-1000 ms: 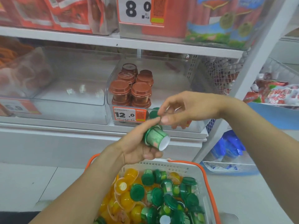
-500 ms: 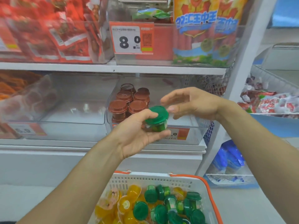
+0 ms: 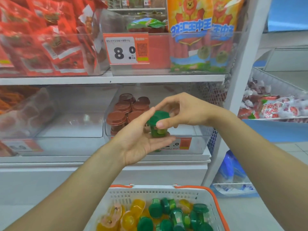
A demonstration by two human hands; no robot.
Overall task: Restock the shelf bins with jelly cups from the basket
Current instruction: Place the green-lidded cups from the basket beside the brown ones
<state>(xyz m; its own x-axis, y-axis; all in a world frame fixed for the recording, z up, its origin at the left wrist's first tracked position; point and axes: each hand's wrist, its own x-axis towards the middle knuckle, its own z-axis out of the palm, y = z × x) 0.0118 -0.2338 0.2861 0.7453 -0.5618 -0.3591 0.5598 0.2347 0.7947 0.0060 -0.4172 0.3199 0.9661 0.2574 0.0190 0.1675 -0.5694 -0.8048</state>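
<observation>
A green-lidded jelly cup (image 3: 157,120) stands upright in front of the right shelf bin (image 3: 200,139). My left hand (image 3: 138,140) holds it from the left, thumb against the lid and fingers wrapped across its lower part. My right hand (image 3: 185,110) pinches the lid's rim from the right with thumb and fingers. Several brown-lidded cups (image 3: 123,114) are stacked in the bin's left half. Below, the white basket (image 3: 153,191) with orange trim holds several green and yellow jelly cups (image 3: 166,214).
A clear bin (image 3: 66,130) to the left shows a bare floor. The shelf above (image 3: 116,79) carries red packets and a bin of sausage bags. A white upright post (image 3: 241,80) stands on the right, with a wire basket of sweets (image 3: 275,107) past it.
The cup has been turned from tilted to upright and lifted to bin height. My right hand has closed onto its lid. The view has risen, so the basket sits lower in frame.
</observation>
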